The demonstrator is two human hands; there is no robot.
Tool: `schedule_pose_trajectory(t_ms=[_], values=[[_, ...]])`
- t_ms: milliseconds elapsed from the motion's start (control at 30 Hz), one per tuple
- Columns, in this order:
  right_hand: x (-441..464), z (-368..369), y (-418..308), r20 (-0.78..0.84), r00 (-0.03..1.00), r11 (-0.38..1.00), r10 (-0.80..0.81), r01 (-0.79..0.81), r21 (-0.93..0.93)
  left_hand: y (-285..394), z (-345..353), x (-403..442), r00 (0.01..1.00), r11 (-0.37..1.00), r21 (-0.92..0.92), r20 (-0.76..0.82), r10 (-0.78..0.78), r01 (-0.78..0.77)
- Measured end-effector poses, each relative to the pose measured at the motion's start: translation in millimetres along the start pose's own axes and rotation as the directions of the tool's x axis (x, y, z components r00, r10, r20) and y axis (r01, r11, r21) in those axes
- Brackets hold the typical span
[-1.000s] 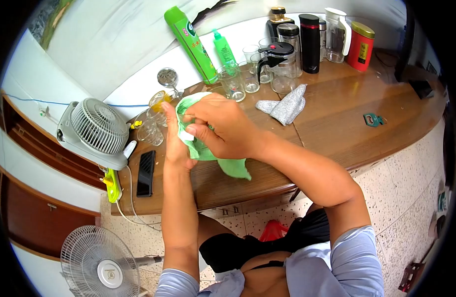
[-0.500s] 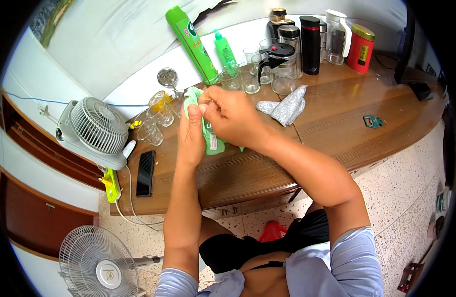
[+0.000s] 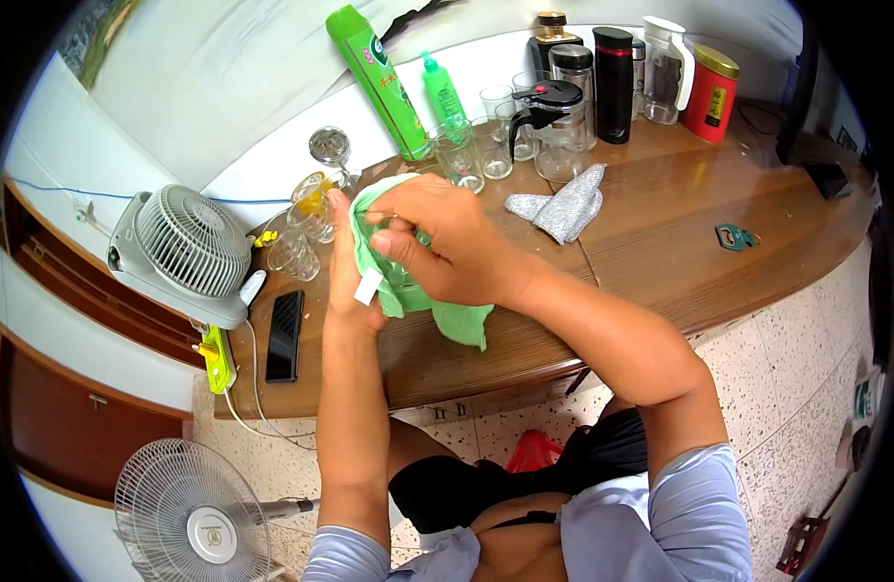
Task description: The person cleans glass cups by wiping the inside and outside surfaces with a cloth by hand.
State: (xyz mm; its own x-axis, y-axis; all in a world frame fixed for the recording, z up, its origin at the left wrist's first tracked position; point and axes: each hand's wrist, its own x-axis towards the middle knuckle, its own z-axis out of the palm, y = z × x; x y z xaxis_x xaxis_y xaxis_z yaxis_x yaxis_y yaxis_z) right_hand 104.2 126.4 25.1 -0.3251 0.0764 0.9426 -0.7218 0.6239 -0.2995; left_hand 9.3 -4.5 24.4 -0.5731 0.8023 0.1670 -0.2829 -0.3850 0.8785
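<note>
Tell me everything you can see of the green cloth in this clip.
The green cloth is light green, thin and soft-looking, probably fabric, with a small white tag on its left side. It is bunched and creased, held up above the brown table, with a loose corner hanging below the right hand. It lies against the left hand, and the right hand's curled fingers overlap it. Something clear seems to show among the folds; the exact grip is hidden.

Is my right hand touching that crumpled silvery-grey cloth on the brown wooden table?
Apart. The head view shows bare brown wooden tabletop between your right hand and the crumpled silvery-grey cloth.
</note>
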Motion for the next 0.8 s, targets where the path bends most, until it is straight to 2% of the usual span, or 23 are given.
schedule_pose_trajectory(t_ms=[100,300,400,533,600,633,700,767,800], values=[[1.5,-4.8,4.1,0.001,1.0,0.999,0.002,-0.002,-0.04,-4.7,-3.6,5.5,0.996,0.985,-0.15,0.033,-0.079,0.083],[1.9,-8.7,7.4,0.001,0.998,0.993,0.06,-0.06,-0.103,-7.5,0.1,7.7,0.999,0.999,0.009,-0.003,-0.05,0.05],[3.1,-9.1,5.8,-0.023,0.993,0.989,0.12,-0.121,-0.085,-9.2,-2.1,7.0,0.985,0.985,0.139,-0.155,-0.081,0.103],[5.4,-4.7,5.0,-0.129,0.978,0.986,0.165,-0.162,0.032,-11.9,-6.2,8.4,0.993,0.995,-0.008,-0.059,-0.101,0.101],[3.6,-5.0,1.7,-0.1,0.97,0.975,0.22,-0.214,0.065,-13.6,-1.6,8.6,0.995,0.996,-0.056,-0.065,-0.078,0.074],[2.6,-5.3,0.0,-0.084,0.965,0.967,0.247,-0.24,0.081,-13.3,-2.2,7.6,0.998,0.992,-0.107,0.019,-0.062,0.064],[-0.2,-4.6,1.7,-0.03,0.991,0.991,0.132,-0.132,-0.009,-9.1,-9.1,4.7,0.983,0.976,-0.209,0.184,-0.017,0.057],[-4.8,3.1,12.1,-0.015,1.0,0.999,0.019,-0.02,-0.029,-8.1,-20.0,5.1,0.99,0.988,-0.151,0.138,-0.006,0.027],[-5.0,1.0,11.7,0.02,0.999,0.999,0.029,-0.028,-0.034,-7.7,-20.7,3.9,0.994,0.993,-0.121,0.113,0.002,0.012]])
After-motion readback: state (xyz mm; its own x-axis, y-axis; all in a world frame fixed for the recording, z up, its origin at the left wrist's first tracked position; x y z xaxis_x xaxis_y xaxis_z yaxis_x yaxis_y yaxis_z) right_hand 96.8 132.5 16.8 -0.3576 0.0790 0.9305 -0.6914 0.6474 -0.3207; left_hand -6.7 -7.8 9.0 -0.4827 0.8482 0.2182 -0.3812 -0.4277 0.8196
